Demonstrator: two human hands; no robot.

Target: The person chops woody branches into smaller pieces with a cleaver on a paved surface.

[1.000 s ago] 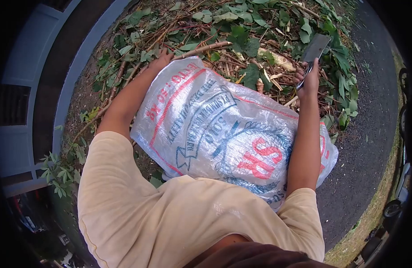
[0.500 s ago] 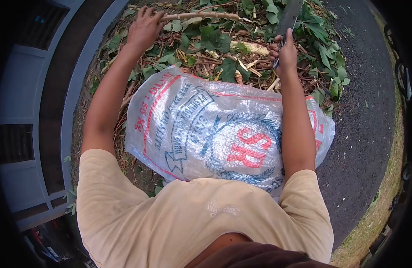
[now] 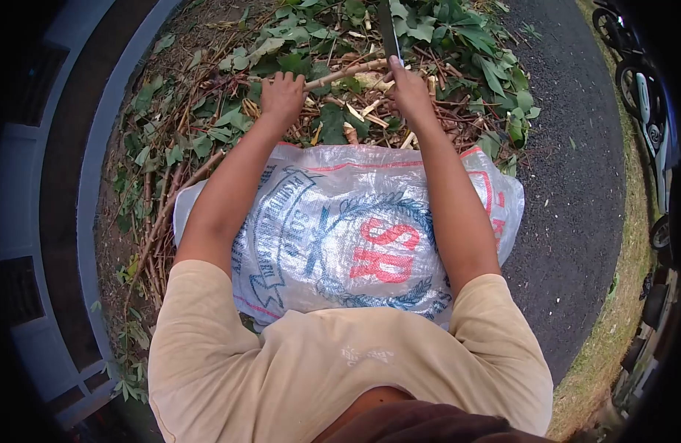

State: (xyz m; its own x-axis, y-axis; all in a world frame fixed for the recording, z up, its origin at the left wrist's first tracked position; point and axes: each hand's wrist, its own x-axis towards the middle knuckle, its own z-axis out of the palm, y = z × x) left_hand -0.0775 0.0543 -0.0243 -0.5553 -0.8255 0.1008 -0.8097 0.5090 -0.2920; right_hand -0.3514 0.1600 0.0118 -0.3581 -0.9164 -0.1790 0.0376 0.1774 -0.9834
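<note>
Since half a second ago, your left hand (image 3: 281, 94) has come in from the far left of the pile towards the middle, and it now sits close to your right hand (image 3: 411, 92). The thin pale-brown cut branch (image 3: 346, 72) has travelled with it: your left fingers are wrapped shut around its near end, and the stick runs up and to the right until its far end reaches your right hand. That hand has drawn inward too. Its fingers are closed on the handle of the long dark-bladed chopping knife (image 3: 388, 29), whose blade now points almost straight away from you, out past the top edge of the view, rather than leaning to the right as before.

The white woven plastic sack with blue and red print (image 3: 355, 236) lies across your lap under both forearms and has slid slightly lower in the view.

The branch rests above the heap of green leaves and brown cut twigs (image 3: 459, 44), which fills the ground just ahead of your hands and spreads left along the grey curved kerb (image 3: 97, 170). To your right the dark asphalt path (image 3: 577, 184) lies open next to the sack's edge, with a strip of grass (image 3: 614, 325) beyond it and parked motor scooters (image 3: 651, 96) at the far right rim.
</note>
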